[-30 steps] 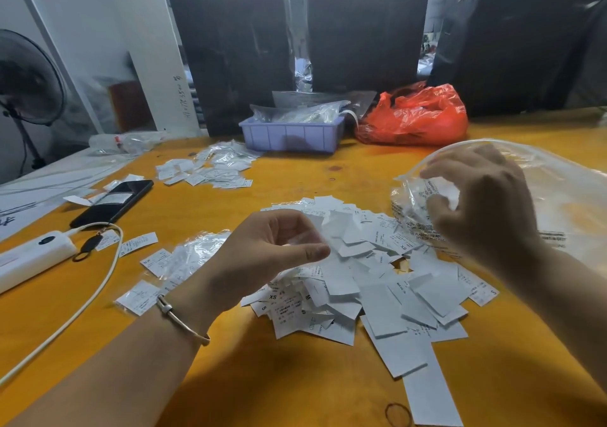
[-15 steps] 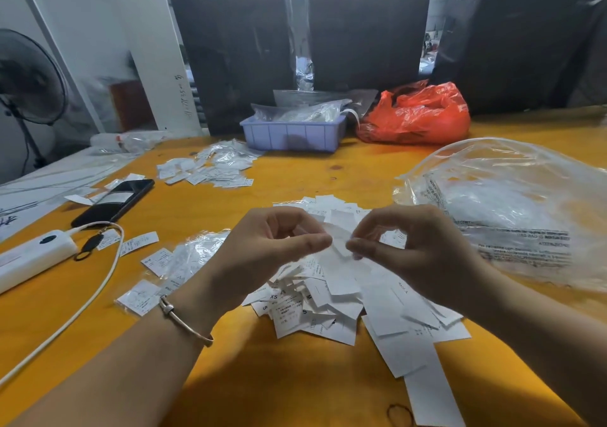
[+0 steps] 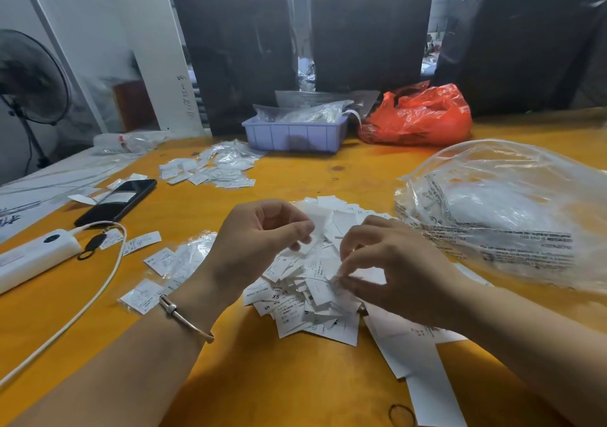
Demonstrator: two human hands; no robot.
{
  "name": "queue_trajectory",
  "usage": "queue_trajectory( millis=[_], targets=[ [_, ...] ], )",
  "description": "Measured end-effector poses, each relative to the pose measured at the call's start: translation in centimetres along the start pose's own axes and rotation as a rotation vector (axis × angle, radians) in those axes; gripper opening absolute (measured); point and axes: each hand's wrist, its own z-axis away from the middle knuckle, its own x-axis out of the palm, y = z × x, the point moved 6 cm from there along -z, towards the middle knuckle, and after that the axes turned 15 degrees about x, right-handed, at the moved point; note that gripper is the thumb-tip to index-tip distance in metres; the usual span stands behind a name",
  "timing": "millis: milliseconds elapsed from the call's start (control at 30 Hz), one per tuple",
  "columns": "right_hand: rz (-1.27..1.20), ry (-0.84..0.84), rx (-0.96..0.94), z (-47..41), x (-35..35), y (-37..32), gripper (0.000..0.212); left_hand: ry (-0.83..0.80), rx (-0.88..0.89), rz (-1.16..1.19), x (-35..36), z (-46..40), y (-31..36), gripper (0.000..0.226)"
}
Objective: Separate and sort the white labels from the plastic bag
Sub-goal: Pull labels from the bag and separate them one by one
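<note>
The white labels [image 3: 315, 295] lie in a loose heap on the yellow table [image 3: 262, 377], in front of the person and between the two hands. The heap has no single direction: the small rectangles point many ways and overlap each other, some with print such as "XS" and "S" facing up. A few longer strips at the near right side of the heap run with their long axis toward the near edge of the table. The clear plastic bag [image 3: 512, 216] lies flat on the table to the right of the heap, just beside it, with its printed band facing the person. The left hand [image 3: 259, 246] is raised a little above the heap, wrist bent, with the fingers curled and the thumb and forefinger pinching one white label that hangs down from them. A bracelet [image 3: 185, 318] sits on the left wrist. The right hand [image 3: 391, 269] comes in from the right with the palm down, fingers curved, and its fingertips pinch a small label at the top of the heap; this part is blurred. Farther left are a phone [image 3: 115, 201] and a white power bank [image 3: 36, 255].
</note>
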Motion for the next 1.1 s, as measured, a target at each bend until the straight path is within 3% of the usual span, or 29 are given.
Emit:
queue_trajectory(
  millis=[267,400,567,700,800,1000,1100],
  targets=[
    [-0.857,-0.02,0.449,-0.4,-1.5,3.5,0.008,0.007,0.029,-0.011,0.0,-0.1,0.0,0.012],
    [-1.072,-0.076,0.573,-0.3,-1.3,4.5,0.005,0.001,0.047,0.008,0.2,0.0,0.5,0.009],
    [-1.136,-0.088,0.585,-0.2,-1.9,4.2,0.033,-0.065,0.013,0.057,0.9,0.2,0.4,0.01],
    [-1.139,-0.106,0.564,-0.2,-1.9,3.7,0.032,-0.123,0.015,0.078,1.5,0.3,0.5,0.007],
    [-1.131,-0.119,0.563,-0.1,-1.9,3.6,0.034,-0.161,0.023,0.111,1.7,0.4,0.9,0.019],
    [-1.211,-0.014,0.566,-0.1,-3.0,3.9,0.013,-0.208,0.032,0.161,2.0,0.7,0.9,0.018],
    [-1.185,0.051,0.601,-0.1,-3.5,4.5,0.026,-0.211,0.032,0.147,2.0,0.7,1.2,0.021]
  ],
)
